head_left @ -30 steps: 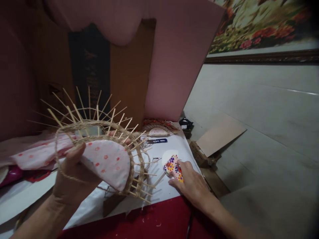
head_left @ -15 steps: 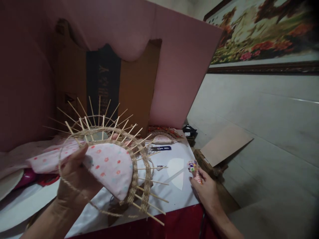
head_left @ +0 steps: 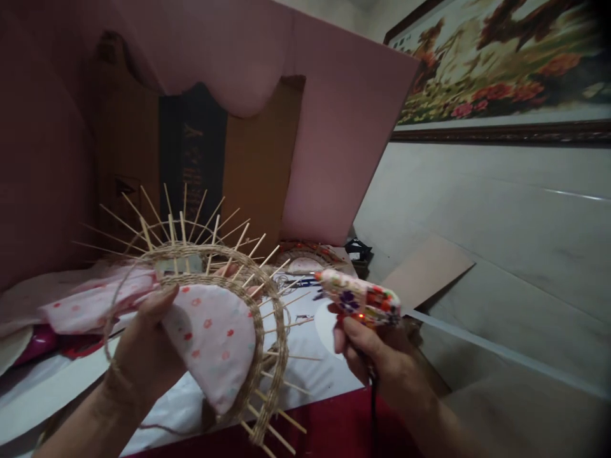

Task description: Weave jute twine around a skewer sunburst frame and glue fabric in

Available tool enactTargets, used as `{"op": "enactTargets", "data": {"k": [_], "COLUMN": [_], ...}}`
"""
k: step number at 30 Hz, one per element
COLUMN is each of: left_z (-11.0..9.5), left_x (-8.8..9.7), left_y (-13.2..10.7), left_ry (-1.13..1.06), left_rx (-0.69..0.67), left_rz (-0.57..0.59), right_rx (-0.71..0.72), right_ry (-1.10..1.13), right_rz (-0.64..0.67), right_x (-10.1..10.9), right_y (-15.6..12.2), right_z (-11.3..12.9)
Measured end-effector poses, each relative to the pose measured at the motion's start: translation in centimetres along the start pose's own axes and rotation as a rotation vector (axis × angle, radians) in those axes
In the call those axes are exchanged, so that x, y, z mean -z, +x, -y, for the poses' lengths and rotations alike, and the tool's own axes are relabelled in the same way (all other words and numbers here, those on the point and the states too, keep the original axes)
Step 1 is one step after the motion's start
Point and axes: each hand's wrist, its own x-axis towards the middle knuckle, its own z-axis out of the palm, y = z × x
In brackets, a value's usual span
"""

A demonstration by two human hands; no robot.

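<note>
My left hand (head_left: pixel 146 346) grips a half-woven basket piece (head_left: pixel 267 331) of jute rope, with several thin wooden sticks fanning out from its rim. A padded pink cloth (head_left: pixel 214 340) with red dots fills its middle, and my thumb presses on that cloth. My right hand (head_left: pixel 382 359) is closed round the handle of a flower-patterned glue gun (head_left: pixel 360 299), lifted off the table. Its nozzle points left at the basket's stick ends, and a long glue stick (head_left: pixel 477 343) juts out behind it to the right. A black cord hangs below my right hand.
A white sheet (head_left: pixel 329 369) covers the table over a red cloth (head_left: pixel 329 423). Behind lie another woven piece (head_left: pixel 305 257), blue snips, pink spotted fabric (head_left: pixel 90 299) and a pink board (head_left: pixel 344 140) leaning on cardboard. A cardboard box (head_left: pixel 424 267) stands on the floor to the right.
My right hand picked the glue gun up from the table and raised it toward the basket piece. My left hand tilted the basket slightly; the view shifted.
</note>
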Motion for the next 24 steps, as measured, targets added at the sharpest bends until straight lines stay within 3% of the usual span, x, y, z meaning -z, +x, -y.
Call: {"op": "enactTargets", "data": {"k": [5,11,18,24], "left_z": [0.3,0.4,0.4,0.3], "left_x": [-0.3,-0.2,-1.0,-1.0], "left_y": [-0.2,0.1,-0.4,-0.4], "left_ry": [0.042,0.056,0.072,0.036], "left_rx": [0.039,-0.009,0.038,-0.011], "left_rz": [-0.004,-0.049,-0.075,-0.034], "right_rx": [0.011,0.003,-0.013,-0.014], "right_ry": [-0.148,-0.31,-0.274,-0.296], "right_rz": [0.19,0.22,0.229,0.188], "right_x": [-1.8,-1.8,-1.7,-1.9], "right_y": [1.5,2.4,2.1,2.0], "right_z": [0.4,-0.3,-1.3,-1.4]}}
